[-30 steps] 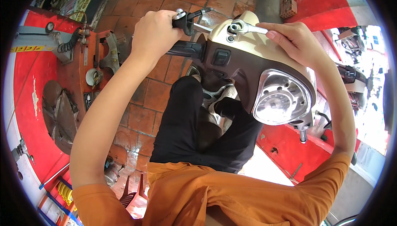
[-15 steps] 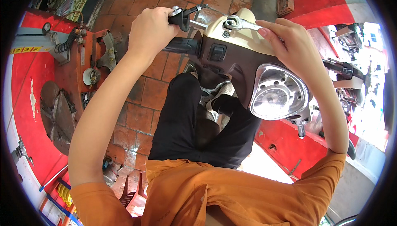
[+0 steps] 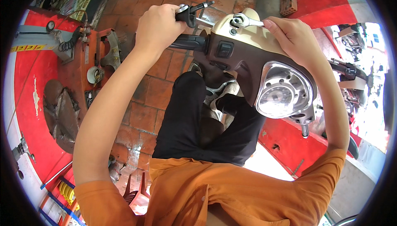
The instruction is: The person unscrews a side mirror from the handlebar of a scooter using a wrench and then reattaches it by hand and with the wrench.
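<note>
In front of me is a scooter's handlebar section with a cream cover (image 3: 264,35), a dark brown panel (image 3: 237,54) and a round, clear-lensed gauge (image 3: 281,93). A silver wrench (image 3: 250,22) lies across the cover, its ring end around a fitting near the left edge. My right hand (image 3: 295,38) is closed on the wrench's other end, thumb and fingers pinched. Above the black handlebar grip (image 3: 188,43), my left hand (image 3: 161,27) is curled around a black fitting (image 3: 187,16) with a short stem. A silver rod runs from there toward the cover; the left fingertips are hidden.
An orange-red machine (image 3: 78,75) with a gauge and coiled hose stands at the left. Brown floor tiles (image 3: 144,114) lie below. A hollow brick (image 3: 288,2) rests by the red wall at the far right. A red plastic chair (image 3: 138,193) is near my left side.
The whole view has shifted slightly, so the scooter appears farther right. The wrench handle has tilted a little upward, and my right fingers are curled more closely. My left hand keeps its hold.
</note>
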The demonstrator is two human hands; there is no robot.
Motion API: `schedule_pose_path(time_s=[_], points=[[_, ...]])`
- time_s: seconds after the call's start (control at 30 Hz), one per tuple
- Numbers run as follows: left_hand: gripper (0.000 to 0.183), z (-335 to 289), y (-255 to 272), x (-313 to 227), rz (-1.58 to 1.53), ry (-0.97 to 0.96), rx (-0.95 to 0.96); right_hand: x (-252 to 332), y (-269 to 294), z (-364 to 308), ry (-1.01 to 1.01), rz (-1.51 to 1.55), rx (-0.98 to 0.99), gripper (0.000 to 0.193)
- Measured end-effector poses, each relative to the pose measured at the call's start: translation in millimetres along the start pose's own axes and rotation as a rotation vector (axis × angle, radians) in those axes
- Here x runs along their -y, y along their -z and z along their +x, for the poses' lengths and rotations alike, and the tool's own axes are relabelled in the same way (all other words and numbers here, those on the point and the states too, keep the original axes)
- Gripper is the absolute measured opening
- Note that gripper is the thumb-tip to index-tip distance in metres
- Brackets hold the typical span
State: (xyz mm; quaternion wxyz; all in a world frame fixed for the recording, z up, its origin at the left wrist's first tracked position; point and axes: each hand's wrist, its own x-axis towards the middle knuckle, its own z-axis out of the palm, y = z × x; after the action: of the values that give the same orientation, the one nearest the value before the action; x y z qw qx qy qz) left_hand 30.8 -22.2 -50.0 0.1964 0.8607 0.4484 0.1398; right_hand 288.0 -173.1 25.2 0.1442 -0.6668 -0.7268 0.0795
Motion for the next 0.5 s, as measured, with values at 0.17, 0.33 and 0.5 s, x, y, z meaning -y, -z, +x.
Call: schedule_pose_path(time_s=[0.17, 0.33, 0.5], points=[[0.028, 0, 0, 1, 0.013, -0.017, -0.004, 0, 15, 8, 0.039, -0.12, 0.254, 0.037], [0.023, -2, -1, 4, -0.007, -0.087, -0.053, -13, 13, 13, 0.247, -0.158, 0.195, 0.033], [0.02, -2, -3, 5, 0.004, -0.142, -0.074, -22, 13, 13, 0.275, -0.199, 0.193, 0.031]])
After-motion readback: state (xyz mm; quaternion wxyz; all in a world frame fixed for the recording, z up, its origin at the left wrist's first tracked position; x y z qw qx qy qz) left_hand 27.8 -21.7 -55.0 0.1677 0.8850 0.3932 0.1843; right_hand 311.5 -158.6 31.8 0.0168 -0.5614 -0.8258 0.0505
